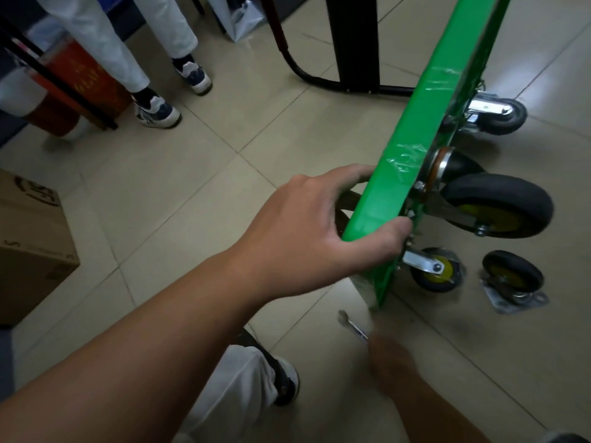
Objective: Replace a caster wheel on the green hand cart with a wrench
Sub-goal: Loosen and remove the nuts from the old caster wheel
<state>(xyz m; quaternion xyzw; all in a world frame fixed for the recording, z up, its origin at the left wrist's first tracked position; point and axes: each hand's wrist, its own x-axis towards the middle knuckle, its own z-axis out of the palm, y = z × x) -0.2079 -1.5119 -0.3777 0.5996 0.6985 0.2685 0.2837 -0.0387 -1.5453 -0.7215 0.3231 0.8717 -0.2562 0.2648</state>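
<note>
the left hand (307, 231) is gripping the edge of the green hand cart (415, 148), which is standing on its side, fingers curling round one face, thumb by the bolts. the blurred right hand (393, 362) is holding a wrench (351, 326). a loose caster wheel (511, 279) is lying beyond the thumb, apart.
</note>
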